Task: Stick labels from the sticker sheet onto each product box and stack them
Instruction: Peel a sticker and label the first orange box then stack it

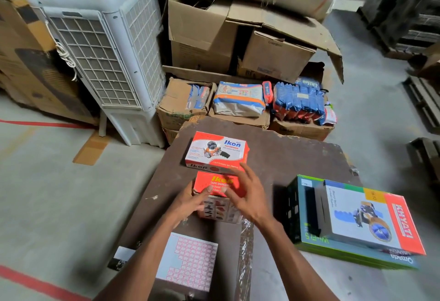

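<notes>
Board (297, 157), centre: near Ikon box (217, 182), left hand (190, 202) and right hand (242, 193) touching it, fingers straight; sticker sheet (190, 260) at near edge.

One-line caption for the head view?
Both hands, left hand and right hand, on an orange tape dispenser box above the sticker sheet.

On a brown board (273, 157), the left hand (190, 203) and right hand (245, 196) touch the near red Ikon tape dispenser box (214, 182), a second Ikon box (217, 151) just beyond, sticker sheet (190, 262) nearer.
</notes>
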Motion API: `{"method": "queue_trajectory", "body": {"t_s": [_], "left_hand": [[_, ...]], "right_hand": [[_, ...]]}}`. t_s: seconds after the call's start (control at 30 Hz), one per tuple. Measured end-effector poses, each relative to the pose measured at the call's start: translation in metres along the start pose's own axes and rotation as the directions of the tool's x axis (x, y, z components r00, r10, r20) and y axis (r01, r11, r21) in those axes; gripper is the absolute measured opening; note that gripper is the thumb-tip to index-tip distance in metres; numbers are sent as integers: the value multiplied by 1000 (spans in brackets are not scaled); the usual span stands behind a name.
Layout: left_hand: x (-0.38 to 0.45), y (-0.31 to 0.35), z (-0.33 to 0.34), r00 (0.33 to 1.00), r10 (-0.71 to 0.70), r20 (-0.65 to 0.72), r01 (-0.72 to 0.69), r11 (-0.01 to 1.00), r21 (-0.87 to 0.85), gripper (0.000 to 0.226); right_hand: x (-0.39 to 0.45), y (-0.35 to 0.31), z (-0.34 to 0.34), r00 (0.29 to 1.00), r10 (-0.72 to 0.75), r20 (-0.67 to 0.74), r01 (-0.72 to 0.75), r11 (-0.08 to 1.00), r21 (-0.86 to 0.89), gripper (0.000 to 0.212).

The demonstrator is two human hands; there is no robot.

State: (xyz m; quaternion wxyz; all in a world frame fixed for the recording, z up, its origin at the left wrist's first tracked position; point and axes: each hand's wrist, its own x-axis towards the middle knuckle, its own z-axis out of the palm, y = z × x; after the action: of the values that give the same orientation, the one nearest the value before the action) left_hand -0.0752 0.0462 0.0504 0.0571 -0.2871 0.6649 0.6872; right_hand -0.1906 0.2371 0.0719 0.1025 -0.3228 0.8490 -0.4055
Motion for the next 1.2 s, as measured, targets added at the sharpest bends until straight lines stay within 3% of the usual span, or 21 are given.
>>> {"method": "queue_trajectory", "body": {"t_s": [0.03,0.1,0.17,0.27,0.37,0.43,0.57,0.67,0.8,0.87,0.93,1.03,1.2], "left_hand": [[1,-1,0,1000,0,0,0,1000,-10,81],[2,-4,-2,1000,25,1,-25,996,84,105],[4,-6,-5,991,128,-42,-102,915,390,117],[4,-7,-7,902,428,-49,-210,536,818,109],[9,-1,-4,808,549,214,-393,231,890,86],[15,-4,0,775,567,280,-433,153,888,72],[21,-7,1,772,576,268,-442,184,878,71],[24,-6,-3,756,591,281,-479,208,853,70],[29,-7,-4,765,579,282,-486,231,843,67],[29,-6,-4,764,586,271,-497,265,826,66],[31,-4,-4,760,592,267,-504,279,817,61],[35,-2,-4,772,575,271,-499,283,819,53],[38,-1,-7,769,568,295,-514,275,812,53]], "right_hand": [[-4,5,6,995,-97,26,99,990,-96,66],[-11,19,16,980,-151,127,179,952,-249,68],[-14,34,20,973,-179,147,218,920,-324,61],[-12,44,22,970,-218,110,241,925,-292,59],[-12,41,28,973,-220,70,231,928,-293,63],[-12,41,29,972,-226,65,235,925,-297,65],[-11,39,29,972,-227,58,234,916,-326,69],[-20,28,34,986,-144,-84,121,964,-238,76],[-48,16,45,927,-209,-311,125,955,-270,51],[-60,9,55,917,-241,-318,161,953,-257,38],[-71,6,73,947,-242,-211,192,954,-229,21],[-85,5,109,992,-50,115,67,987,-149,20],[-104,5,172,843,75,533,25,984,-178,30]]}}
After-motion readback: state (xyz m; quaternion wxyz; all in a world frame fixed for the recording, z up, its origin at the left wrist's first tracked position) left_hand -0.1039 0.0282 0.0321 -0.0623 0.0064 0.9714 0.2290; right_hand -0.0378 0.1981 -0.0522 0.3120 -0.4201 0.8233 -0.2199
